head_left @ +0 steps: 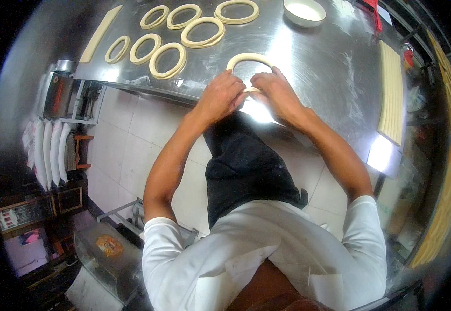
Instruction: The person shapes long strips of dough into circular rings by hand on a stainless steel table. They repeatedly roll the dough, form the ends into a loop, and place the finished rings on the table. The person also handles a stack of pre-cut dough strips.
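Observation:
Both my hands are on a pale dough ring (251,57) at the near edge of the steel table. Its far curve lies on the metal; the near part passes under my fingers. My left hand (222,93) is closed around the ring's left side. On the right side, my right hand (275,92) grips it with bent fingers, close to the left hand. A short piece of dough shows between the two hands. Several finished-looking dough rings (203,32) lie at the far left, some overlapping.
A flat dough strip (101,33) lies at the table's left end. Near the back stands a white bowl (304,12). Long dough strips (390,93) sit side by side along the right edge of the steel table (329,67). White sacks (49,153) stand on the left.

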Demonstrator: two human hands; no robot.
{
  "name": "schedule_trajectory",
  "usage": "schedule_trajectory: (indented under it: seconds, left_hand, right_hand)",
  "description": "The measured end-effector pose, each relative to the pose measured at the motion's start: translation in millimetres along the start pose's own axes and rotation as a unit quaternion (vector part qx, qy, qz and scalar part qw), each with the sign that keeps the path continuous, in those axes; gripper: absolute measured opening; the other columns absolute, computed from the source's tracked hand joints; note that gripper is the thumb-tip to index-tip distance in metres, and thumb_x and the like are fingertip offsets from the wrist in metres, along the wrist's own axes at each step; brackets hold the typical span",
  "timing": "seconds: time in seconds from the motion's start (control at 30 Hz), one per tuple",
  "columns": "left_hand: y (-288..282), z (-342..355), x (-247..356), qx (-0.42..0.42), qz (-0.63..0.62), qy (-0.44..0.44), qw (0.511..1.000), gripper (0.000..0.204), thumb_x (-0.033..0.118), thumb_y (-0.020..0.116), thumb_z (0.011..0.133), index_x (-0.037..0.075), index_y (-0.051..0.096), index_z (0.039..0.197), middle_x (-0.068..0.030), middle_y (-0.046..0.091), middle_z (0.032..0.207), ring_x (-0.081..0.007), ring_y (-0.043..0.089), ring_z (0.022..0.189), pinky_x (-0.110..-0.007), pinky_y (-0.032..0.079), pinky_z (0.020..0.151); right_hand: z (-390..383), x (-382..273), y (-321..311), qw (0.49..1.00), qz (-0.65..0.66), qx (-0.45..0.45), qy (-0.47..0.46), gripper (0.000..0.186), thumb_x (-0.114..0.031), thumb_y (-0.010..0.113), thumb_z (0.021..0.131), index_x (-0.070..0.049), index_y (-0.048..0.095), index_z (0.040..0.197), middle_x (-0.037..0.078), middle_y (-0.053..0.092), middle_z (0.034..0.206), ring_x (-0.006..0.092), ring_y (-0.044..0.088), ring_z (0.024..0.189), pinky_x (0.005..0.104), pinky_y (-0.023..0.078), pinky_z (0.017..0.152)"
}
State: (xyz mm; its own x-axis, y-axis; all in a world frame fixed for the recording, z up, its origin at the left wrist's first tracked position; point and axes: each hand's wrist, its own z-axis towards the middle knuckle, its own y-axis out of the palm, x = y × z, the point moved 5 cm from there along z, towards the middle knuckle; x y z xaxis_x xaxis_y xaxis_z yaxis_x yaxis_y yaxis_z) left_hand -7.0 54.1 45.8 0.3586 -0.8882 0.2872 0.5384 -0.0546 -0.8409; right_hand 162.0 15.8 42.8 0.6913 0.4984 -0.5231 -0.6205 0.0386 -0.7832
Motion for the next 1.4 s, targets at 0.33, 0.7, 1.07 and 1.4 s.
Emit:
schedule_trajectory:
  seconds: [0.33, 0.7, 1.07, 1.4]
  left_hand:
    - [-4.3, -4.6, 2.8, 0.008, -0.003, -0.001, 1.000, 0.023, 0.011, 0.081, 0.085, 0.005, 0.070, 0.105, -0.0115, 0.071, 0.105, -0.0332, 0.070, 0.095, -0.044, 0.057, 0.081]
    - [-14.8, -1.5, -9.1, -0.073, -0.012, -0.022, 0.997, 0.031, 0.017, 0.080, 0.087, 0.007, 0.072, 0.115, -0.0128, 0.068, 0.121, -0.0352, 0.066, 0.114, -0.046, 0.054, 0.099]
    - [-41.2, 37.3, -69.7, 0.065, -0.390, -0.368, 0.842, 0.034, 0.032, 0.055, 0.111, 0.002, 0.070, 0.116, -0.0019, 0.068, 0.087, -0.0117, 0.063, 0.081, -0.030, 0.052, 0.075]
    - [6.6, 40.9, -52.2, -0.053, 0.027, -0.209, 0.976, 0.033, 0.029, 0.080, 0.090, 0.006, 0.074, 0.113, -0.0163, 0.071, 0.113, -0.0375, 0.066, 0.110, -0.049, 0.052, 0.093]
  right_hand:
    - [-3.2, 3.0, -0.2, 1.000, 0.014, -0.012, -0.001, 0.022, -0.024, 0.072, 0.094, -0.002, 0.072, 0.095, 0.011, 0.069, 0.104, 0.0312, 0.064, 0.111, 0.0554, 0.033, 0.116]
    - [-29.2, 23.5, -31.9, 0.992, -0.106, -0.060, -0.030, 0.029, -0.026, 0.073, 0.093, -0.006, 0.070, 0.115, 0.013, 0.068, 0.131, 0.0307, 0.060, 0.131, 0.0570, 0.026, 0.126]
    - [50.5, 56.9, -63.9, 0.904, 0.358, 0.040, 0.229, 0.036, -0.034, 0.059, 0.104, -0.003, 0.075, 0.110, 0.013, 0.075, 0.090, 0.0255, 0.070, 0.084, 0.0410, 0.055, 0.080]
    - [39.1, 59.8, -18.9, 0.989, -0.014, -0.009, 0.148, 0.033, -0.024, 0.074, 0.093, -0.004, 0.073, 0.119, 0.021, 0.068, 0.114, 0.0398, 0.063, 0.115, 0.0503, 0.051, 0.100]
